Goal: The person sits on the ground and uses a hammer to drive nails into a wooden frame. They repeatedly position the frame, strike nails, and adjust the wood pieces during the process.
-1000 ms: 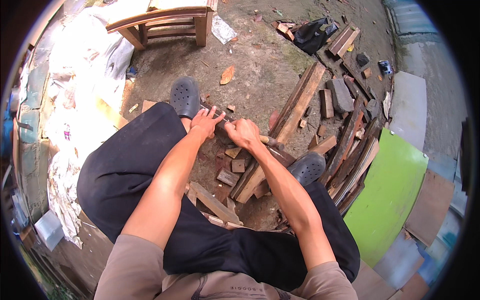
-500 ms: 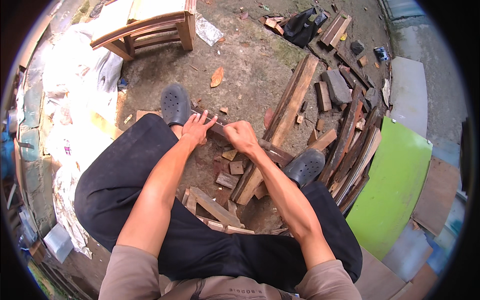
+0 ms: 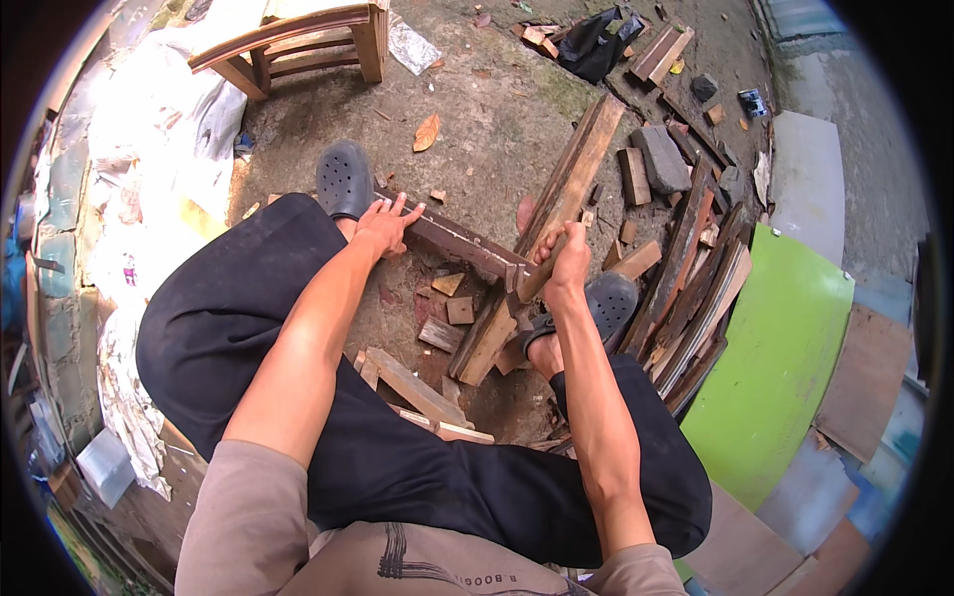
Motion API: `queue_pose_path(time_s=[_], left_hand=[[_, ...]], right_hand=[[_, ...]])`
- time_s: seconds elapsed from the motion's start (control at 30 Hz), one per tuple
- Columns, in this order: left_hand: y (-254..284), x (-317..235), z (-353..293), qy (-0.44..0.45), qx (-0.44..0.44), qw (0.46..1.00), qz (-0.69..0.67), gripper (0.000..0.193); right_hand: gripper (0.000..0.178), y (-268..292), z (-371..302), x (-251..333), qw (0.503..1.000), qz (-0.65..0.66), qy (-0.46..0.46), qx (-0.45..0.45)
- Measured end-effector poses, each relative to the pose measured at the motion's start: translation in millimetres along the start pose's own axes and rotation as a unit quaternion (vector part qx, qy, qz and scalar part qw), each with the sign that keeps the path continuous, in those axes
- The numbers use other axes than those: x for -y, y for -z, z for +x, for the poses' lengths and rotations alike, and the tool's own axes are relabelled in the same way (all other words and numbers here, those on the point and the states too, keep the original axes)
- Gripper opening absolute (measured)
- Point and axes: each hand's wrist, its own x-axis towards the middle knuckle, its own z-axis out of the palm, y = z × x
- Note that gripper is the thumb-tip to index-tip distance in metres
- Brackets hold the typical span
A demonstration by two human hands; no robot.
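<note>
My left hand lies with fingers spread on the left part of a dark brown wooden board, next to my left clog. The board slants down to the right across a long, thick timber beam. My right hand is closed round a brown wooden-handled tool, above the beam and beside my right clog. The tool's lower end meets the board's right end in the picture; I cannot tell whether they touch, nor its exact kind.
Small wood offcuts lie between my feet. Stacked wooden strips, a grey stone block and a green panel are at the right. A wooden stool stands at the far left, near white sheeting.
My right hand has moved right from the middle of the board and now shows a wooden-handled tool in its grip. My left hand stays on the board.
</note>
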Motion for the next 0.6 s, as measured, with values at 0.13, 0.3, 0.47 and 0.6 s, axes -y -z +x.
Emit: queue_pose_path(time_s=[0.13,0.3,0.47,0.6], left_hand=[[0,1,0,-0.002,0.01,1.0,-0.015,0.089],[-22,-5,7,0.036,-0.152,0.963,-0.219,0.063],[-35,-39,13,0.08,-0.29,0.885,-0.355,0.041],[-40,-51,19,0.119,-0.375,0.799,-0.455,0.037]], right_hand=[[0.032,-17,15,-6,0.989,0.12,-0.062,-0.062],[0.029,-33,40,-36,0.954,0.261,-0.101,-0.111],[0.03,-32,49,-37,0.921,0.31,-0.144,-0.185],[0.031,-36,57,-32,0.903,0.333,-0.154,-0.225]])
